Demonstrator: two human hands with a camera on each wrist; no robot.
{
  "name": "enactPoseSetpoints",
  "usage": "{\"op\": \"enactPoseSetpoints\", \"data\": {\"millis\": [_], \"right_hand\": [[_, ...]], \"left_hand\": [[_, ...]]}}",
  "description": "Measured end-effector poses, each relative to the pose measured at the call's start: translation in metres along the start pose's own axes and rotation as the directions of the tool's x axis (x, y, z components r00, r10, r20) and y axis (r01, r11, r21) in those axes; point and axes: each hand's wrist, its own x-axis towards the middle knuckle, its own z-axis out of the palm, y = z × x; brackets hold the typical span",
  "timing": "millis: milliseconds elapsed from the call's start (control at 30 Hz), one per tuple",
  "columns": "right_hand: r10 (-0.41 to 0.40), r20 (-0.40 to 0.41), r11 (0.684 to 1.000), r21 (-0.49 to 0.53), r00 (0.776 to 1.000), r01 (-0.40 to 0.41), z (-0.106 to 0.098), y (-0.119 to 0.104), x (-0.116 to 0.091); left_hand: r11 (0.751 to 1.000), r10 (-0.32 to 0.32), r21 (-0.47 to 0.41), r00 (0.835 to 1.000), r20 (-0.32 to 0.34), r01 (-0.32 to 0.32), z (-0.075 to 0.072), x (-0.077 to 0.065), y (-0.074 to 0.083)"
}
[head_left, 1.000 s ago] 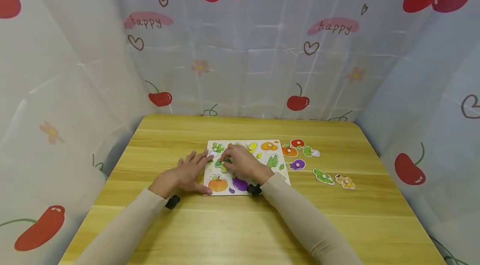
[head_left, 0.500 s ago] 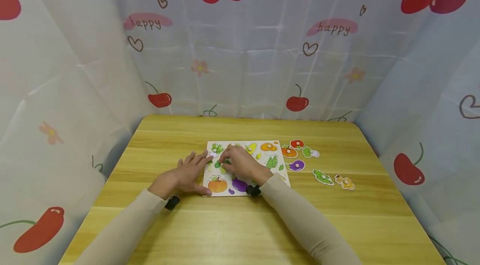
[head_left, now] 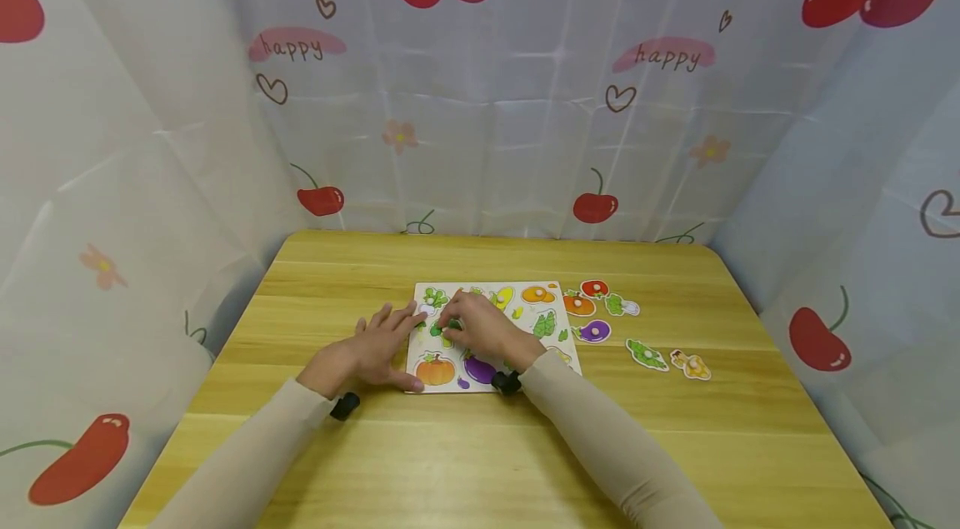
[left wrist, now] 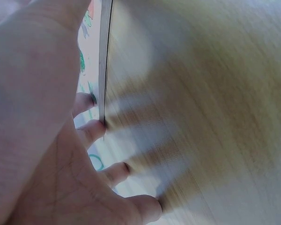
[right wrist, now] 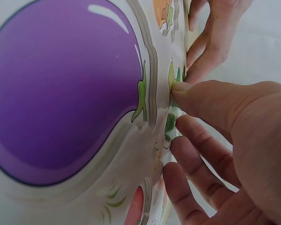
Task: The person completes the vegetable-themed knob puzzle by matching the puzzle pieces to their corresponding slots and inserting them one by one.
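A white puzzle board (head_left: 489,379) printed with vegetables lies on the table. My left hand (head_left: 373,348) rests spread at its left edge, thumb near the lower left corner; in the left wrist view, some fingertips reach over the edge and others are on the wood. My right hand (head_left: 483,325) pinches a green broccoli puzzle piece (head_left: 436,330) over the left part of the board. In the right wrist view, the thumb and fingers sit close around this broccoli piece (right wrist: 170,123), and its knob is hidden. The printed pumpkin (head_left: 435,371) and eggplant (head_left: 478,368) show below the hand.
Right of the board lie loose knobbed pieces: a tomato (head_left: 595,288), a pumpkin piece (head_left: 579,305), an eggplant piece (head_left: 595,331), a white-and-green vegetable (head_left: 622,305), a pea pod (head_left: 647,354) and a yellow piece (head_left: 691,364). A cherry-print curtain (head_left: 487,137) surrounds the wooden table (head_left: 450,462).
The broccoli piece has turned or shifted slightly under my right fingers, with less of its stalk showing. My left hand stays in place.
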Motion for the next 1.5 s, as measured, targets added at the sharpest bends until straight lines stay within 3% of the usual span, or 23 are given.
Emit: {"op": "enactPoseSetpoints", "data": {"millis": [1300,1500], "right_hand": [[0.041,-0.038,0.998,0.041,0.998,-0.039,-0.012,0.005,-0.017],[-0.002,-0.056,0.999,-0.052,0.998,-0.001,-0.018,0.011,-0.028]], "left_hand": [[0.999,-0.02,0.026,1.0,0.0,0.02,-0.001,0.001,0.003],[0.999,-0.03,0.026,1.0,0.002,0.03,-0.001,0.001,0.003]]}}
